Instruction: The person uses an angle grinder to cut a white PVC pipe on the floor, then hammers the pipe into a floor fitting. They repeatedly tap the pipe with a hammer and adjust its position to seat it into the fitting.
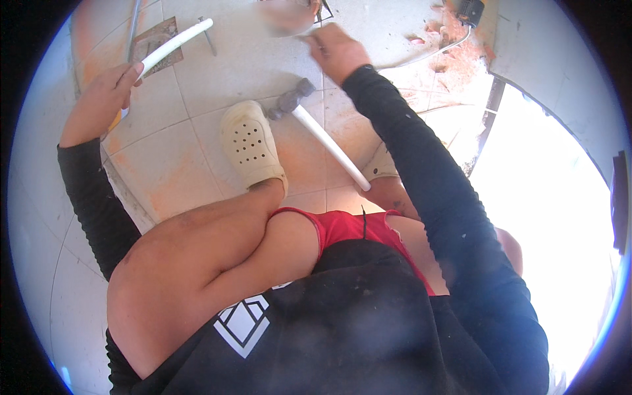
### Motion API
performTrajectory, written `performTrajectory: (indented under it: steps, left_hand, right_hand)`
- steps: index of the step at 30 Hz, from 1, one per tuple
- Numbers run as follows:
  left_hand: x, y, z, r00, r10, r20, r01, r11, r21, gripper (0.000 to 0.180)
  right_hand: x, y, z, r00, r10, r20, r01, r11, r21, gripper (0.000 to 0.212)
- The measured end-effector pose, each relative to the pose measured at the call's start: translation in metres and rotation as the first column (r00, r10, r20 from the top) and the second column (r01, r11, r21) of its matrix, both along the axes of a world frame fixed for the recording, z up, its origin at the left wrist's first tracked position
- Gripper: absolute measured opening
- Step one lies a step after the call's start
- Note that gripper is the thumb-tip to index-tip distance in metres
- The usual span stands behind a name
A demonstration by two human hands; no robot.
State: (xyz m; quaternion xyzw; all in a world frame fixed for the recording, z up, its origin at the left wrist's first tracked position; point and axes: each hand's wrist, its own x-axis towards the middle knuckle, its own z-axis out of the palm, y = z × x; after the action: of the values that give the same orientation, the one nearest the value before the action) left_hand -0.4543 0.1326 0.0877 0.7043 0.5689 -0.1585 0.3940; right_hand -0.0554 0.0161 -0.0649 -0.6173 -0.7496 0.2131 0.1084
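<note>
My left hand [108,99] is wrapped round a white pipe-like rod [175,45], which points up and to the right over the tiled floor. By the rod's far end is a thin grey metal piece [210,41]; I cannot tell whether the two are joined. My right hand [340,52] reaches to the top middle with its fingers closed. What they hold, if anything, is hidden. Just beyond them is a blurred reddish-brown shape [287,16]. A hammer [332,146] with a white handle lies between my feet, its dark metal head pointing away from me.
A beige clog [253,141] is on my left foot and another [380,164] shows beside my right forearm. A broken square patch [158,49] marks the floor at upper left. Reddish rubble [440,56] and a dark box [469,10] with a pale cable lie at upper right.
</note>
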Motion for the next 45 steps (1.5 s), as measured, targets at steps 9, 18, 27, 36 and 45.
performTrajectory:
  steps: [9, 18, 27, 36, 45]
  left_hand:
    - [0.022, -0.003, 0.000, 0.999, -0.040, -0.024, 0.039, 0.999, -0.024, 0.028]
    - [0.012, -0.002, -0.008, 0.970, -0.242, 0.029, 0.236, 0.963, 0.131, 0.046]
    - [0.035, 0.000, 0.007, 0.976, -0.205, -0.073, 0.210, 0.976, 0.064, 0.043]
    - [0.028, -0.006, 0.002, 0.978, -0.192, -0.086, 0.198, 0.977, 0.078, 0.043]
    - [0.026, -0.004, 0.000, 0.979, -0.173, -0.108, 0.176, 0.984, 0.027, 0.044]
  right_hand:
    - [0.177, -0.037, 0.015, 0.770, -0.625, 0.129, 0.614, 0.781, 0.115, 0.032]
    - [0.199, -0.052, 0.017, 0.553, -0.827, 0.099, 0.810, 0.562, 0.168, 0.027]
    - [0.005, 0.011, 0.005, 0.983, -0.183, -0.014, 0.184, 0.978, 0.093, 0.027]
    - [-0.038, 0.049, -0.016, 0.921, 0.152, 0.358, -0.175, 0.984, 0.034, 0.017]
    - [-0.042, 0.050, -0.025, 0.967, 0.050, 0.249, -0.043, 0.999, -0.031, 0.025]
